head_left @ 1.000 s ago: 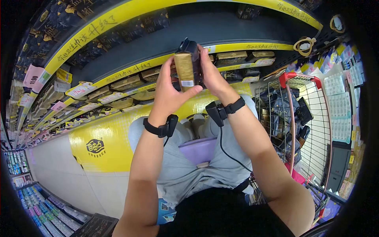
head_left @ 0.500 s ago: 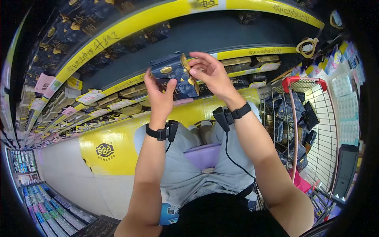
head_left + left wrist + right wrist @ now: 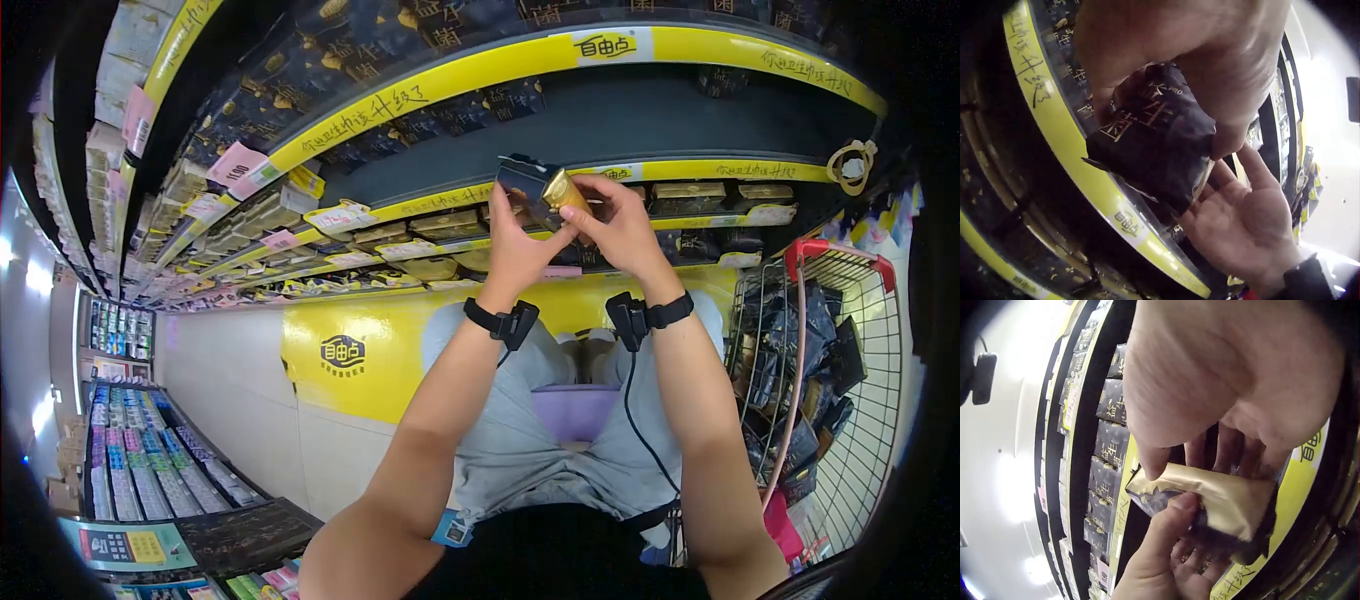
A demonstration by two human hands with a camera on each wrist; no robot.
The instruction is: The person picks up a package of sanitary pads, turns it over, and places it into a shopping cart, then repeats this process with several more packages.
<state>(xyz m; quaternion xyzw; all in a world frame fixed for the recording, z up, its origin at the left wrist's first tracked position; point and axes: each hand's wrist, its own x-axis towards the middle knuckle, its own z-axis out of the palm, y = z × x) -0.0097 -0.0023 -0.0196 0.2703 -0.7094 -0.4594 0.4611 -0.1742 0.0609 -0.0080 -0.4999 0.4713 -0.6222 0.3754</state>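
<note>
Both hands hold a dark blue, gold-sided pack of sanitary pads in front of the shelves. My left hand grips its left part, and in the right wrist view the left thumb lies on the pack's gold side. At the gold end on the right, my right hand holds it between thumb and fingers. Gold lettering shows on the pack's dark face in the left wrist view, where the right hand is beneath it, palm visible. Each wrist wears a black strap with a camera.
A dark shelf with yellow edging stands ahead, similar packs at its left. Lower shelves hold gold-topped packs. On the right is a red-handled wire cart holding several dark packs. A yellow mat covers part of the floor.
The pack has turned: its narrow gold side showed first, then its dark printed face, and now the gold end at the right. Hands and pack sit further right as the head view swings left.
</note>
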